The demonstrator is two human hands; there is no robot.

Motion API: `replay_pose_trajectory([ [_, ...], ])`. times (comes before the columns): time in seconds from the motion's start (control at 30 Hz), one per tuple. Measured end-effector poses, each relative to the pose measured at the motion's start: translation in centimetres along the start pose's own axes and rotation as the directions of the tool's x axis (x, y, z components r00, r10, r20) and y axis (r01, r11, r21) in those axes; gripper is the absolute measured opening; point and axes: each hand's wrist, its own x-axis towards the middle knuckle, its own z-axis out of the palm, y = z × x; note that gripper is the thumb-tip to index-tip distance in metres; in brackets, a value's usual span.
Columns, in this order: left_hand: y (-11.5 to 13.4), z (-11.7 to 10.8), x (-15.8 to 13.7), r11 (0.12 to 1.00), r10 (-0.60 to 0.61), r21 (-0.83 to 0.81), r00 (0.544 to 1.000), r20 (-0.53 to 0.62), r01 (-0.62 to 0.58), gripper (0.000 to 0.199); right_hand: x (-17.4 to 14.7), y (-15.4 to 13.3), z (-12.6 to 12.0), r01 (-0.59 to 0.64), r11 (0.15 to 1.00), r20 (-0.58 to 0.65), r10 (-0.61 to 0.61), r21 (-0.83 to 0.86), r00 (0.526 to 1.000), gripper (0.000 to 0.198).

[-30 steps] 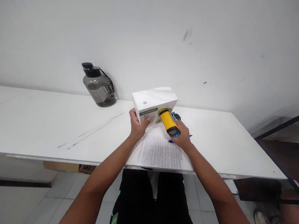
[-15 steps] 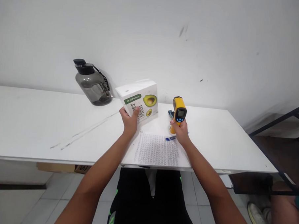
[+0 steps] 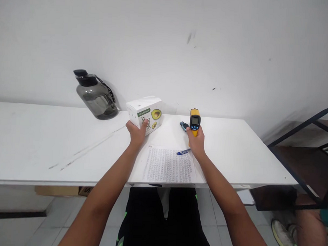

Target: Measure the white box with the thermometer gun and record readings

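Note:
My left hand [image 3: 137, 132] is closed around the lower left part of a white box [image 3: 145, 113] with avocado pictures and a green label. The box stands near the back of the table, its printed front angled to the right. In my right hand [image 3: 197, 142] is a yellow and black infrared thermometer [image 3: 195, 120], gripped by its handle, with its small screen facing me. Just left of it lies a small dark object with a patterned strip [image 3: 183, 126], partly hidden. A blue pen [image 3: 183, 151] rests on a handwritten sheet of paper [image 3: 167, 166] between my forearms.
A large grey water bottle [image 3: 97, 98] with a black lid stands at the back left of the white table [image 3: 70, 144], near the wall. A dark metal-framed chair [image 3: 309, 165] is at the right. Beside it show another person's leg and shoe [image 3: 282, 237].
The box is lower and sits closer to the tabletop. The thermometer has turned more squarely away from me, its screen facing me. The whole view has shifted slightly.

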Motion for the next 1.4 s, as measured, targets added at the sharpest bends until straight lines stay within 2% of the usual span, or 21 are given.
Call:
replay_pose_trajectory([
  [0.2,-0.5,0.2,0.2,0.995,0.024,0.099,1.000,-0.018,-0.022,0.065,-0.1,0.2,0.1,0.029,1.000,0.007,-0.029,-0.008,1.000,0.042],
  [0.4,-1.0,0.1,0.5,0.991,-0.001,0.134,1.000,0.021,-0.002,0.070,-0.1,0.1,0.1,0.055,0.998,0.022,-0.054,-0.028,0.998,0.037],
  [0.87,0.3,0.0,-0.1,0.996,-0.034,0.089,0.999,0.026,0.032,0.070,-0.3,-0.2,0.0,0.064,0.997,0.047,-0.062,-0.041,0.997,0.030],
  [1.2,-0.4,-0.1,0.1,0.996,-0.011,0.090,1.000,0.026,0.009,0.070,-0.3,-0.2,0.0,0.069,0.997,0.047,-0.067,-0.035,0.997,0.030],
  [1.3,-0.5,-0.1,0.1,0.996,-0.006,0.093,1.000,0.011,0.005,0.069,-0.1,0.1,0.0,0.040,0.999,0.047,-0.039,-0.022,0.998,0.039],
  [1.4,-0.4,0.0,0.1,0.994,0.005,0.108,1.000,0.025,-0.008,0.068,0.4,0.5,-0.1,-0.033,0.999,0.023,0.033,-0.027,0.999,0.064],
])
